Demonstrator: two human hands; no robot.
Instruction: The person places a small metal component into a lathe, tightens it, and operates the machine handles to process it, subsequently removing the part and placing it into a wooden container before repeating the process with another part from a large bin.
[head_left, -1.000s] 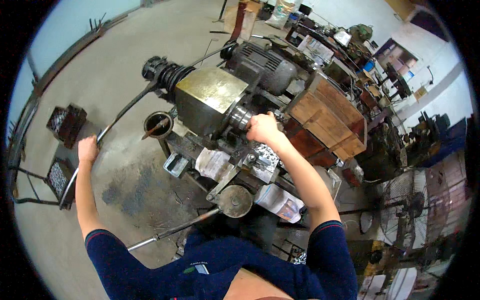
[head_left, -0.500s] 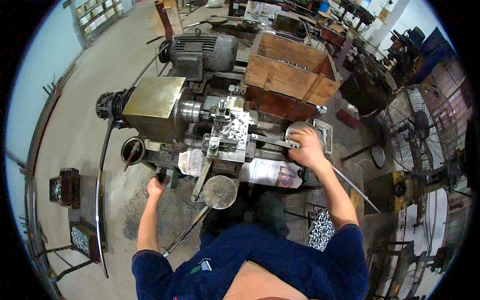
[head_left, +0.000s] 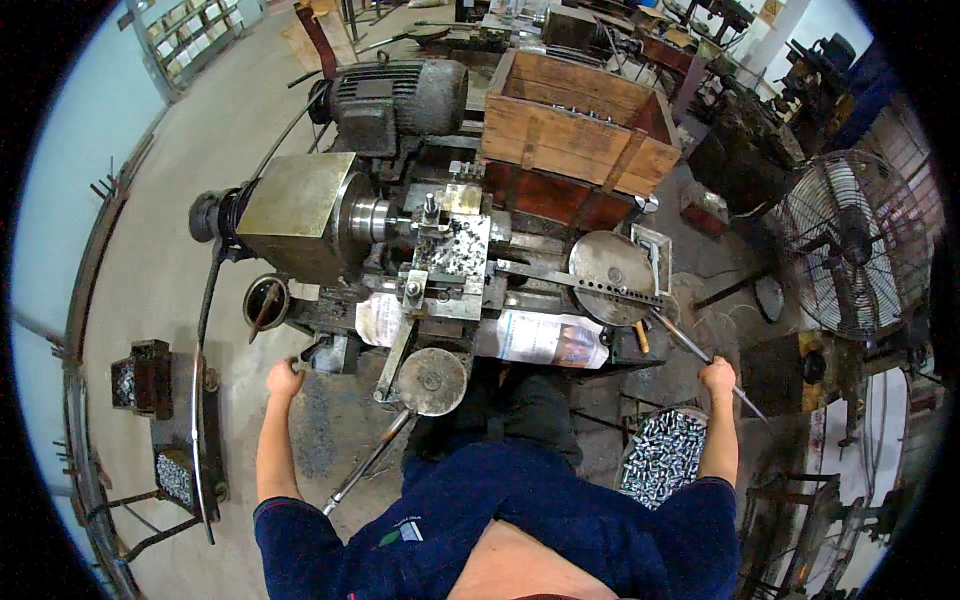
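My right hand [head_left: 717,375] is closed around a long metal lever rod [head_left: 684,338], which slants from the round steel disc [head_left: 610,272] toward the lower right. My left hand [head_left: 285,378] is closed at the end of a short dark handle [head_left: 312,353] on the machine's front left; its fingers are small in view. Between my arms stands a lathe-like machine with a shiny spindle chuck [head_left: 372,218] and a chip-covered tool slide [head_left: 455,248]. A perforated flat bar [head_left: 540,273] runs from the slide over the disc. A second round plate [head_left: 432,382] sits in front.
A tub of small metal parts [head_left: 662,458] stands by my right arm. Behind the machine are a wooden crate [head_left: 560,135] and a motor [head_left: 400,97]. A large fan [head_left: 850,245] stands at right. Boxes of metal pieces [head_left: 176,480] sit at left.
My right hand has moved from the disc down and right onto the lever rod. My left hand has shifted slightly left with the handle. The view has shifted a little.
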